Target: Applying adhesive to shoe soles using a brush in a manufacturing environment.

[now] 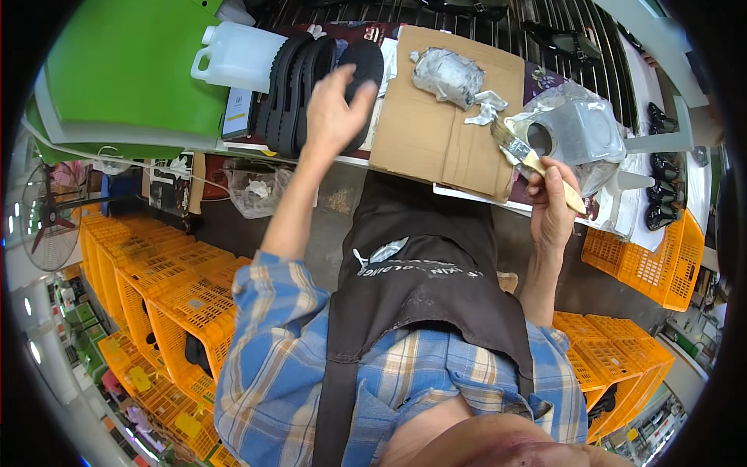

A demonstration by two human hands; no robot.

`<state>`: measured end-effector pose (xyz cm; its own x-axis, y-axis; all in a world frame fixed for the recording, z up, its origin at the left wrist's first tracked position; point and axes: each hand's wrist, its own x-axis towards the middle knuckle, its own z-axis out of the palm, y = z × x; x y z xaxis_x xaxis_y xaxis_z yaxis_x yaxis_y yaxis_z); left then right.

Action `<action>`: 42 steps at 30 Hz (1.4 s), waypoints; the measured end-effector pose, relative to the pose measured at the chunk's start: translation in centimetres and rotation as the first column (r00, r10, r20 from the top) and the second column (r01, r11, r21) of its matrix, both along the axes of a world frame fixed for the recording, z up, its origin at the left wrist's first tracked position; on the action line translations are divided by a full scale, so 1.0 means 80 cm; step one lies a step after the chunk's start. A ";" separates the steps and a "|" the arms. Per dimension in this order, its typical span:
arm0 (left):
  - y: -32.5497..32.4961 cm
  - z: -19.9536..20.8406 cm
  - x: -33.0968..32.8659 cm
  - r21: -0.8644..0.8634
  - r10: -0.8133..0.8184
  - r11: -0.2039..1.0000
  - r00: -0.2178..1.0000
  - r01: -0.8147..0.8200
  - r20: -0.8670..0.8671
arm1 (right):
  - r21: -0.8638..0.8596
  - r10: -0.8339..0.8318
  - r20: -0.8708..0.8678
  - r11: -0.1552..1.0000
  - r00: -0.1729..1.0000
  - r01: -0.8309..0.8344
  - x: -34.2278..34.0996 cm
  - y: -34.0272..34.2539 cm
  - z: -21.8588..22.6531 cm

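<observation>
My left hand (336,115) is over a black shoe sole (367,61), its thumb and fingers apart on or just above the surface. Whether it touches the sole is hard to tell. More black soles (292,93) stand in a row just to the left. In my right hand (554,204) is a flat paintbrush (534,160) with a pale wooden handle, gripped near the middle. Its bristles point up and left, over the right edge of a cardboard sheet (412,124). Beside the bristles, a clear plastic container (585,131) with a round dark opening sits among plastic film.
On the cardboard lies a plastic-wrapped, whitish-smeared bundle (450,76). A translucent jug (243,56) stands by a green panel (140,66) at left. Black shoes (572,45) rest on a slatted rack behind. Orange crates (183,300) stand on both sides, with a fan (53,214) far left.
</observation>
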<state>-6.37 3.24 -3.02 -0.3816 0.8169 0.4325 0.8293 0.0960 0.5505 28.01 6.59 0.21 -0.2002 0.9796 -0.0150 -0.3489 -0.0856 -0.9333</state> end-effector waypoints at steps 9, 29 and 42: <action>-0.034 -0.063 0.022 -0.173 0.136 0.965 0.939 -0.198 -0.316 | 0.237 -0.074 0.358 0.971 0.931 -0.014 0.010 -0.009 0.014; -0.050 0.018 0.121 0.600 -0.470 0.784 -0.482 0.157 0.740 | 0.352 -0.327 0.611 0.928 0.721 0.123 0.028 0.045 -0.030; -0.048 -0.012 0.189 0.480 -0.246 0.784 -0.512 0.394 0.823 | 0.227 -0.415 0.281 0.905 0.865 0.360 0.062 -0.032 -0.059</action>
